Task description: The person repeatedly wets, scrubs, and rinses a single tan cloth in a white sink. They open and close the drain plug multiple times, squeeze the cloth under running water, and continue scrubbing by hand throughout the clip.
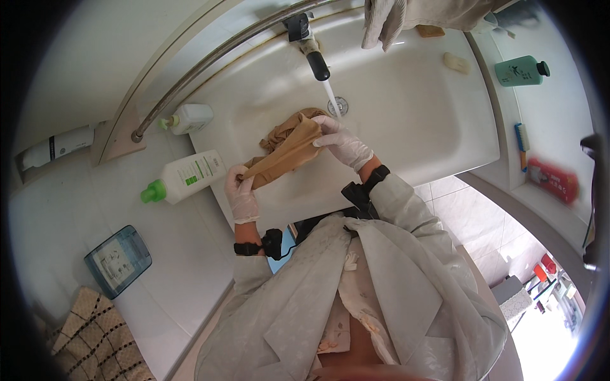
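A tan cloth garment is stretched between my two gloved hands over the white sink. My left hand, in a thin white glove, pinches its lower left end near the basin's front edge. The upper right end is gripped by my right hand, gloved alike, just below the running water. Part of the cloth lies bunched behind the stretched part. From the black-tipped faucet a stream of water falls beside the metal drain. What kind of garment it is, I cannot tell.
Left of the basin are a white bottle with a green cap and a pump bottle. A bar of soap sits at the basin's right. The right ledge holds a green bottle, a brush and a red package. A corduroy cloth hangs behind.
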{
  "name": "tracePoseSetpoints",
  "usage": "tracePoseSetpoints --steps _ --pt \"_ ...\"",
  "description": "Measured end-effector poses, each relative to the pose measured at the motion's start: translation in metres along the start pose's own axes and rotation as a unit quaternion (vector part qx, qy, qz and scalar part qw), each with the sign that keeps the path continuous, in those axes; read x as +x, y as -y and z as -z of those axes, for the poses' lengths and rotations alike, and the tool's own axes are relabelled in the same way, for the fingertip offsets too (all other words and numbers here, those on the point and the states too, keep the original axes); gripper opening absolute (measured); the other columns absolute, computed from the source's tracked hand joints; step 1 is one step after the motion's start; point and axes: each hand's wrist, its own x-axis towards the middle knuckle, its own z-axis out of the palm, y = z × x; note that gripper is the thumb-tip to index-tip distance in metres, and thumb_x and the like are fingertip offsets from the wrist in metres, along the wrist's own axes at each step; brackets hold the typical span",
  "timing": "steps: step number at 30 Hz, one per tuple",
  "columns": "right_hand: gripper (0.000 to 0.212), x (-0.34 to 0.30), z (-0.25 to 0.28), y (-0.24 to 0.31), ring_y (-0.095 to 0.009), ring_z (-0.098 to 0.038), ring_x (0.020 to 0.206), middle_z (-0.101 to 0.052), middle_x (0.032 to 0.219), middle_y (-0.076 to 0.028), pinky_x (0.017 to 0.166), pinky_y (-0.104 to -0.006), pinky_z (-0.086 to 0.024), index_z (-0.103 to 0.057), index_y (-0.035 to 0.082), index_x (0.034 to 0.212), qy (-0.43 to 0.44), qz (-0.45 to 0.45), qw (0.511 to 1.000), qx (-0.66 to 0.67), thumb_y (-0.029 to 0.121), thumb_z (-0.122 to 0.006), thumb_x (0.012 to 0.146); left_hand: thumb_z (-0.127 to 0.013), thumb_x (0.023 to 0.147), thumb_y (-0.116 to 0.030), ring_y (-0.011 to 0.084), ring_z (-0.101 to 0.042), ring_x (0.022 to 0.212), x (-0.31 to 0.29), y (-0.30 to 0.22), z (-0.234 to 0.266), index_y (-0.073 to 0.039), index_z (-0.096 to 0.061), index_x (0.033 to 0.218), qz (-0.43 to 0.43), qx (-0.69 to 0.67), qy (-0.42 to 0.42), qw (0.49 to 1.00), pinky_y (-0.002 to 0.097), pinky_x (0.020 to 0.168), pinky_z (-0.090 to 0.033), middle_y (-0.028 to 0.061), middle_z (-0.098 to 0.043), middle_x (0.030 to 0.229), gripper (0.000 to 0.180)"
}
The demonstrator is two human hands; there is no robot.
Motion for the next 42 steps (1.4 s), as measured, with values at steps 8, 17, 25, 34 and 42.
tracePoseSetpoints --steps 8,17,25,34,42 --pt "0.028 -0.004 0.007 0.002 -0.012 -0.056 0.100 -0.064 0.106 0.001 0.093 -0.0322 -0.043 -0.068 0.011 0.106 -0.089 0.024 0.992 0.089 -0.004 -0.063 0.083 -0.058 0.076 0.015 0.0116 -0.052 0.081 -0.006 -0.013 -0.007 -0.002 -0.060 0.081 -0.202 0.170 -0.011 0.964 0.0225 0.081 -0.042 0.0027 -0.056 0.088 0.018" --pt "0.026 0.003 -0.018 0.003 -0.017 -0.061 0.099 -0.064 0.108 -0.005 0.093 -0.0357 -0.049 -0.066 0.005 0.109 -0.124 0.023 0.972 0.199 -0.005 -0.055 0.088 -0.054 0.081 0.011 0.0130 -0.059 0.090 -0.038 -0.020 -0.051 -0.003 -0.061 0.099 0.032 0.154 0.248 0.956 0.0245 0.080 -0.047 0.0042 -0.062 0.099 0.024" --pt "0.017 -0.002 -0.043 0.016 -0.018 -0.061 0.103 -0.065 0.106 -0.005 0.096 -0.0311 -0.047 -0.067 0.003 0.100 -0.007 -0.012 0.996 0.088 -0.003 -0.056 0.088 -0.059 0.083 0.002 0.0157 -0.057 0.110 -0.017 0.014 -0.044 -0.008 -0.032 0.148 0.137 0.088 0.194 0.967 0.0302 0.098 -0.044 0.0057 -0.059 0.117 0.071" --pt "0.032 -0.017 -0.080 0.012 -0.033 -0.057 0.110 -0.062 0.112 -0.013 0.096 -0.0399 -0.046 -0.066 0.012 0.113 -0.002 0.239 0.825 -0.511 0.017 -0.068 0.081 -0.066 0.092 -0.021 0.0213 -0.053 0.120 -0.001 0.061 -0.038 -0.006 -0.054 0.129 0.273 -0.093 0.040 0.957 0.0341 0.100 -0.044 0.0065 -0.054 0.131 0.041" --pt "0.079 -0.034 -0.061 -0.016 -0.040 -0.056 0.113 -0.058 0.121 -0.021 0.093 -0.0461 -0.047 -0.038 0.013 0.146 0.021 0.016 0.796 -0.605 0.027 -0.073 0.076 -0.057 0.091 -0.009 0.0263 -0.058 0.114 -0.019 0.008 -0.035 -0.004 -0.045 0.134 0.249 -0.236 0.096 0.934 0.0442 0.103 -0.044 0.0161 -0.059 0.124 0.045"
